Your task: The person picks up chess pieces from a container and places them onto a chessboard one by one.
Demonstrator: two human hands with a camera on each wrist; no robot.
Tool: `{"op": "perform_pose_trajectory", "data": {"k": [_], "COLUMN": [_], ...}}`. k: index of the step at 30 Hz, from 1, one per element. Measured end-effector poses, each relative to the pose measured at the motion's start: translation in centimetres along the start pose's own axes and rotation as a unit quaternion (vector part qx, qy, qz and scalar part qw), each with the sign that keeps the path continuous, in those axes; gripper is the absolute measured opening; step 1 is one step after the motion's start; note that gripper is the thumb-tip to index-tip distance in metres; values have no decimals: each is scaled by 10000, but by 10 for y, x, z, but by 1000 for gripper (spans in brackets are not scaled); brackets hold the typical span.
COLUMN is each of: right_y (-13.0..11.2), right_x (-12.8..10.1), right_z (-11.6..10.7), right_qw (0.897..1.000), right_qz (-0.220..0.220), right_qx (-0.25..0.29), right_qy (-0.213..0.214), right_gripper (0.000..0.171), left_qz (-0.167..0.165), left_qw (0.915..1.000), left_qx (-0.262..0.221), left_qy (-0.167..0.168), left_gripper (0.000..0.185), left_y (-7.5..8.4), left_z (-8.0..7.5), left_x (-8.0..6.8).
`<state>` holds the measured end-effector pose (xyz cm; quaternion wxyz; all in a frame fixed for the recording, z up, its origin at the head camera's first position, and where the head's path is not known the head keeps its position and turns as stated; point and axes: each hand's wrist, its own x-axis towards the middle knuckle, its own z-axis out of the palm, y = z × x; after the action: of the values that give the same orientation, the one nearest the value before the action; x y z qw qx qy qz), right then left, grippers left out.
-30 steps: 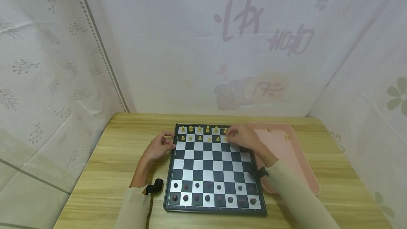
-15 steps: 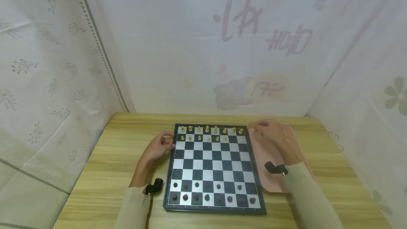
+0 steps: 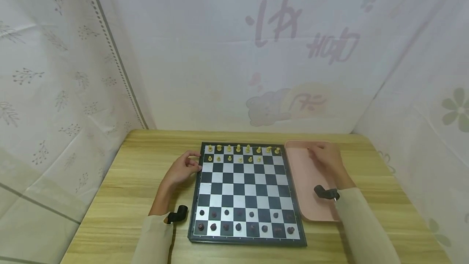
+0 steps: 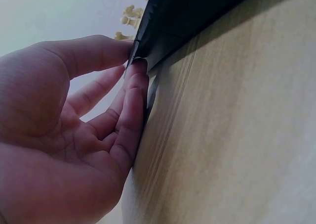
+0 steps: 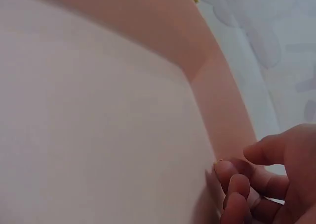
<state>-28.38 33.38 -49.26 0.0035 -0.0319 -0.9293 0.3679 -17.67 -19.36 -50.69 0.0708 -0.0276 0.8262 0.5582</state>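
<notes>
A magnetic chessboard point(image 3: 239, 178) lies on the table with yellow pieces along its far rows and dark pieces along its near rows. At its left edge, my left hand point(image 3: 183, 168) holds the rim. In the left wrist view its thumb point(image 4: 106, 53) touches the upper edge and its bent fingers point(image 4: 131, 105) meet the board's side. My right hand point(image 3: 327, 156) is over the far right part of the pink tray point(image 3: 309, 199), fingers bent. In the right wrist view its fingertips point(image 5: 224, 169) are beside the tray's wall; whether a chess piece sits between them is hidden.
The wooden table point(image 3: 154, 146) extends to both sides of the board and tray. A patterned cloth point(image 3: 220, 52) hangs behind it. Two far-right pawn-row squares point(image 3: 272, 160) on the board carry no piece. A black strap mount point(image 3: 326, 192) projects from the right wrist.
My right hand has left the board's far right corner and moved right over the tray. Two yellow pieces formerly visible in the tray are out of sight now. My left hand stays put.
</notes>
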Motion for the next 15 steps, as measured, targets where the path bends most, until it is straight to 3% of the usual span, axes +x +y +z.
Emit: {"op": "perform_pose_trajectory", "data": {"k": [6, 15], "right_y": [-2, 2], "right_x": [3, 9], "right_z": [1, 4], "right_qw": [9987, 9982], "right_qz": [467, 573], "right_qx": [139, 97], "right_qy": [-159, -111], "right_gripper": [44, 41], "left_qz": [4, -11], "left_qw": [10000, 10000], "left_qx": [-12, -41], "left_qy": [-14, 6], "left_gripper": [40, 40], "left_y": [-1, 0], "left_z": [1, 0], "left_x": [0, 0]}}
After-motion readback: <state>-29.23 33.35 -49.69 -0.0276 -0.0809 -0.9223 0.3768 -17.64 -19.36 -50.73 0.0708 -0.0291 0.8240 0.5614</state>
